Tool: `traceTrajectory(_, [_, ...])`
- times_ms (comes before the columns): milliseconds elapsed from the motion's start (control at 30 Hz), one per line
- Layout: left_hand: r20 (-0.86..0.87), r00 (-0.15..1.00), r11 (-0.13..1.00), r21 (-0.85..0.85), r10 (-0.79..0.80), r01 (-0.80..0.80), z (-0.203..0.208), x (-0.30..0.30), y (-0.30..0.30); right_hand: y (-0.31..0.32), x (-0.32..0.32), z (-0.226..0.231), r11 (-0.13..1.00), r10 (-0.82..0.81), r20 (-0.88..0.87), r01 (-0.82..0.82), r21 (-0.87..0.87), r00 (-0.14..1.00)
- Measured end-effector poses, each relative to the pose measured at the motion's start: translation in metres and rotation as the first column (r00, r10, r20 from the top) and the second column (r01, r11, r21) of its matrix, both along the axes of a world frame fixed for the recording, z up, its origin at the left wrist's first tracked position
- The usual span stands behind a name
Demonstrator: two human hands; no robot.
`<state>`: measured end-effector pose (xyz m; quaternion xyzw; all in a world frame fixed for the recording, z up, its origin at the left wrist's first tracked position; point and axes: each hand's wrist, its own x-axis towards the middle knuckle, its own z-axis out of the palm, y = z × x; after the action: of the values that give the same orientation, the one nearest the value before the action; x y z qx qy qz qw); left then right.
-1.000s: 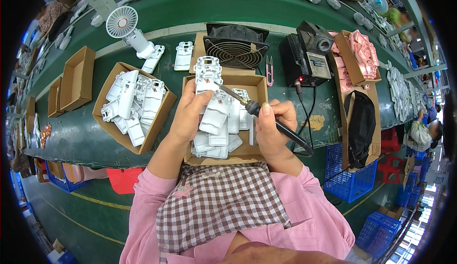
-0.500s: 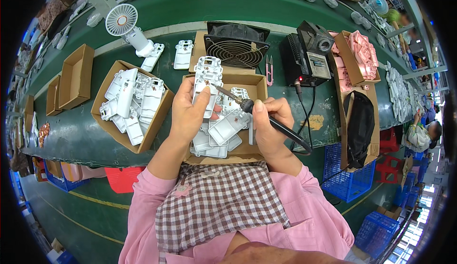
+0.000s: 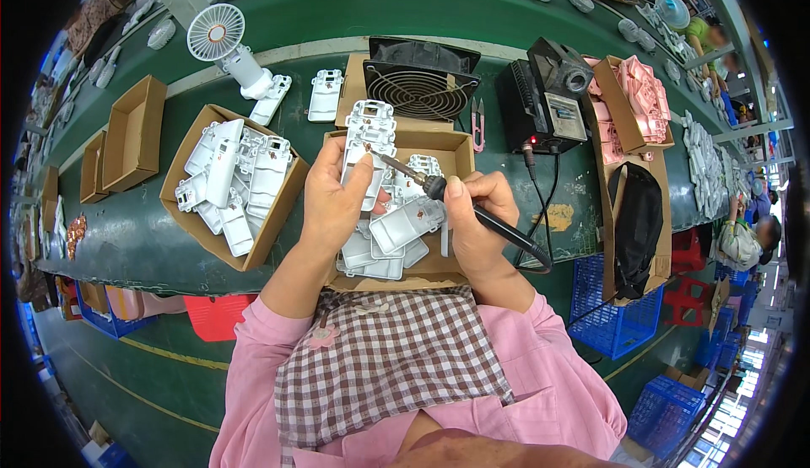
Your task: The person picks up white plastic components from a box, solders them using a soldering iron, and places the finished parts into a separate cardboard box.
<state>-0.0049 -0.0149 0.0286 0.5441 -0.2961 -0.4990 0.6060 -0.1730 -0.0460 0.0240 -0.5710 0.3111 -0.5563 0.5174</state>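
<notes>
The left hand (image 3: 336, 194) covers the lower half of the white plastic housing (image 3: 368, 143) it holds, and whether the soldering iron (image 3: 447, 194) tip actually touches that housing is too small to tell. Below the housing, the right hand (image 3: 477, 223) hides the iron's grip and part of the cardboard box (image 3: 447, 143) of white parts, whose near edge is hidden behind the checked apron (image 3: 384, 354).

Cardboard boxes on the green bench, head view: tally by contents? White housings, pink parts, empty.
Boxes holding white plastic housings: 2, the left box and the box by the hands
Box holding pink parts: 1
Empty open boxes at left: 2 clearly seen
Total: 5; further ones at the far-left rim are too distorted to count.
</notes>
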Motion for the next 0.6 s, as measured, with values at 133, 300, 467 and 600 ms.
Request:
traceTrajectory(133, [-0.005, 1.0, 1.0, 0.002, -0.011, 0.011, -0.0002, 0.0017, 0.0005, 0.0, 0.0004, 0.0001, 1.0, 0.002, 0.005, -0.002, 0.009, 1.0])
traceTrajectory(300, [-0.014, 1.0, 1.0, -0.011, -0.023, 0.023, -0.0007, 0.0024, 0.0006, -0.0006, -0.0002, -0.0014, 1.0, 0.0, -0.009, 0.0, 0.004, 1.0])
traceTrajectory(467, [-0.004, 1.0, 1.0, 0.021, -0.015, 0.015, 0.0006, 0.0018, 0.0005, 0.0013, 0.0007, 0.0016, 1.0, -0.002, 0.052, 0.002, 0.013, 0.999])
traceTrajectory(600, [0.006, 1.0, 1.0, 0.02, -0.019, 0.019, 0.0006, 0.001, 0.0008, 0.0008, -0.0006, -0.0006, 0.999, -0.004, 0.075, 0.001, 0.037, 0.997])
